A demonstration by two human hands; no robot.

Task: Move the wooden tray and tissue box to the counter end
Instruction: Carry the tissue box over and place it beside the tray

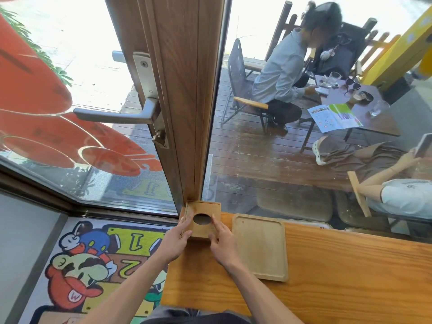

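Note:
A square wooden tissue box [203, 211] with a round hole in its lid stands at the far left end of the wooden counter [339, 277], against the door post. My left hand [178, 235] presses its left side and my right hand [221, 235] its right side, so both hands grip the box. A flat wooden tray [259, 247] with a raised rim lies on the counter just right of the box, close to my right hand but not touched.
A wooden door post [187, 90] with a metal lever handle [117, 115] rises right behind the box. Glass panes close off the far side; people sit at a table outside. Left of the counter end the floor drops to a cartoon mat [93, 265].

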